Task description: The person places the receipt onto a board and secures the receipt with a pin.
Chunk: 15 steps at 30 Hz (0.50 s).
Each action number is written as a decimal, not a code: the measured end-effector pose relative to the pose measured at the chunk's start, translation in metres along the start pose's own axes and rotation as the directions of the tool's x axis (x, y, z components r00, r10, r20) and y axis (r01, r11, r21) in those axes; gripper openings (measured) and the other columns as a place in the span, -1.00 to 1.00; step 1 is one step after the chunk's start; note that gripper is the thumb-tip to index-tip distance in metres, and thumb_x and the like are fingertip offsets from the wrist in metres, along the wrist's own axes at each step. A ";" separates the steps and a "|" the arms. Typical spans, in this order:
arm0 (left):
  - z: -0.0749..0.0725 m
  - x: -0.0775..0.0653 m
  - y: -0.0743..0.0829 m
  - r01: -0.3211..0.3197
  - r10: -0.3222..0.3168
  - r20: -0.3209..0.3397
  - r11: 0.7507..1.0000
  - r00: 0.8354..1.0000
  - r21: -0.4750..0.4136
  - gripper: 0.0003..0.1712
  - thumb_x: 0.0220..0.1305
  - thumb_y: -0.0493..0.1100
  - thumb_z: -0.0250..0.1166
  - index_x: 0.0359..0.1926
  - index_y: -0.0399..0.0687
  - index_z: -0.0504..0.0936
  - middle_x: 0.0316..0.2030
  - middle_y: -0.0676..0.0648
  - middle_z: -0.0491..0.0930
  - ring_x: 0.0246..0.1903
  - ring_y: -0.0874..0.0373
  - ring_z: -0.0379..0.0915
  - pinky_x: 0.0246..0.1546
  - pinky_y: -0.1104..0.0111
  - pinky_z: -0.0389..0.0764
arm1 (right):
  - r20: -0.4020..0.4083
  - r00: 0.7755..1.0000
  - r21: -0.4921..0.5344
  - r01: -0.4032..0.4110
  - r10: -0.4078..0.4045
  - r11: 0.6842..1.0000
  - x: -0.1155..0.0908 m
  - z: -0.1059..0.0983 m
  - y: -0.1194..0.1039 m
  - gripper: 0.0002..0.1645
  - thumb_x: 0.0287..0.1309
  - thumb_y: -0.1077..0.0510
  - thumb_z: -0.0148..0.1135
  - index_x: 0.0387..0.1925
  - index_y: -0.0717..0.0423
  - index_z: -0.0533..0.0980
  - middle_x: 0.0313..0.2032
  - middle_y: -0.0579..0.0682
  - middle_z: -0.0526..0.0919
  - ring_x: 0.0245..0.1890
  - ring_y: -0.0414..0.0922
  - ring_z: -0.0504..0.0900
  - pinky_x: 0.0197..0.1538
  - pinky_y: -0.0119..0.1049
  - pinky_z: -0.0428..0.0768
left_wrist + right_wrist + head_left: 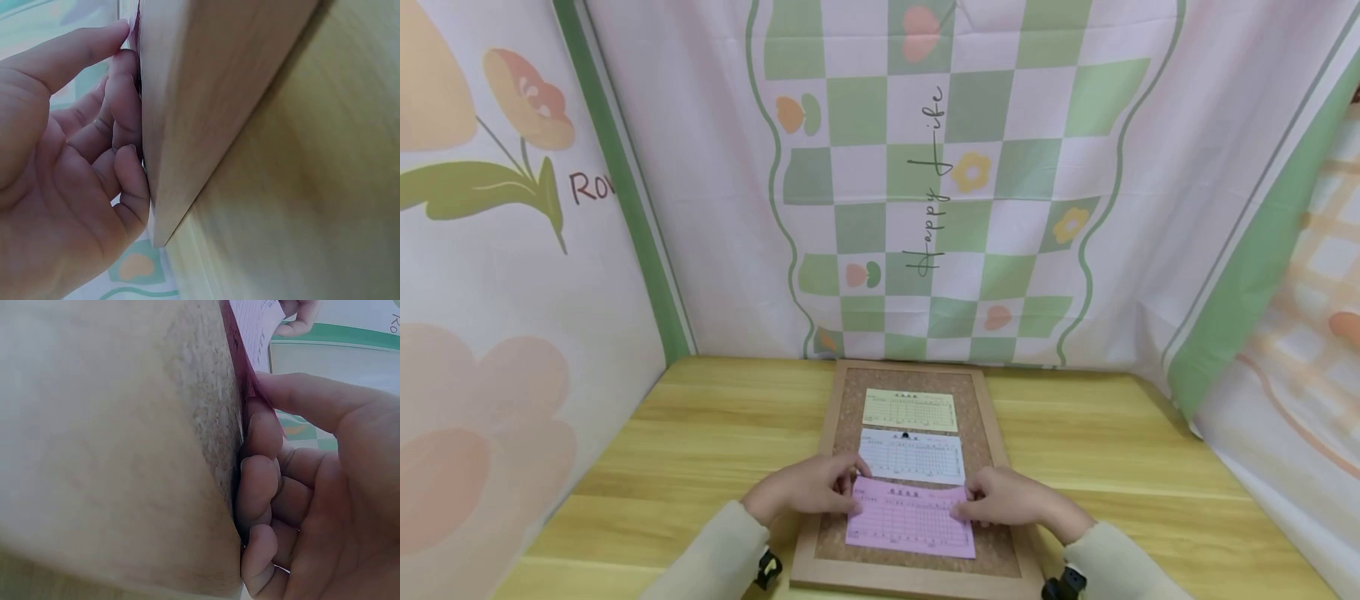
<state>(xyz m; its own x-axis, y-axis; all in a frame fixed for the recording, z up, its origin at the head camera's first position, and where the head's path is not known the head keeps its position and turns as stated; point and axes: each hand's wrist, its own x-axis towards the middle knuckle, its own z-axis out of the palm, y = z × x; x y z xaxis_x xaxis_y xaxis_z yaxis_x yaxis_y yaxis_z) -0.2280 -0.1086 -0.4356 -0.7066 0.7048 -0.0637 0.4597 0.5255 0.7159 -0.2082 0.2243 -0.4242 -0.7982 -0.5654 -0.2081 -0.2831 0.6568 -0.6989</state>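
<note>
A pink printed form lies over the lower part of a cork board, both hands at its sides. My left hand pinches its left edge between thumb and finger. On the opposite edge, my right hand does the same; in the right wrist view the thumb and index finger hold the pink paper, which stands slightly off the cork. A white-blue form sits just above it, with a black pin at its top. Higher up is a yellow form.
The board's wooden frame rests on a wood-grain table. Behind the table hangs a patterned curtain, and another printed cloth covers the left side.
</note>
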 end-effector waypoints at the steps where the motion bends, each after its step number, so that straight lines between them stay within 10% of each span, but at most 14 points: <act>1: 0.000 0.000 0.000 0.000 0.000 -0.004 1.000 1.000 0.004 -0.59 0.23 -0.22 0.42 0.07 -0.05 0.51 -0.45 0.12 0.49 -0.48 0.33 0.38 -0.40 0.44 0.48 | 0.001 1.000 -0.001 0.000 0.000 1.000 0.000 0.000 0.000 -0.62 0.27 -0.01 0.34 -0.60 0.04 0.52 -0.68 -0.19 0.48 -0.67 -0.26 0.31 -0.59 -0.42 0.25; 15: -0.001 -0.001 0.000 -0.006 0.006 0.000 1.000 1.000 0.025 -0.59 0.24 -0.20 0.43 0.08 -0.05 0.52 -0.45 0.14 0.50 -0.44 0.35 0.40 -0.32 0.44 0.51 | -0.003 1.000 -0.036 0.002 -0.002 0.999 0.002 0.000 0.000 -0.61 0.26 -0.01 0.35 -0.63 0.01 0.50 -0.69 -0.21 0.46 -0.68 -0.28 0.30 -0.59 -0.43 0.24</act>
<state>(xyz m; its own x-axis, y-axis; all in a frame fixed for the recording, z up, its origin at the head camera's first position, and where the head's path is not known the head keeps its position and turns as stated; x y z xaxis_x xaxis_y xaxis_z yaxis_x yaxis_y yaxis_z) -0.2275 -0.1101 -0.4344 -0.7035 0.7082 -0.0592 0.4777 0.5330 0.6983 -0.2096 0.2228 -0.4245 -0.7990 -0.5655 -0.2046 -0.3040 0.6733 -0.6740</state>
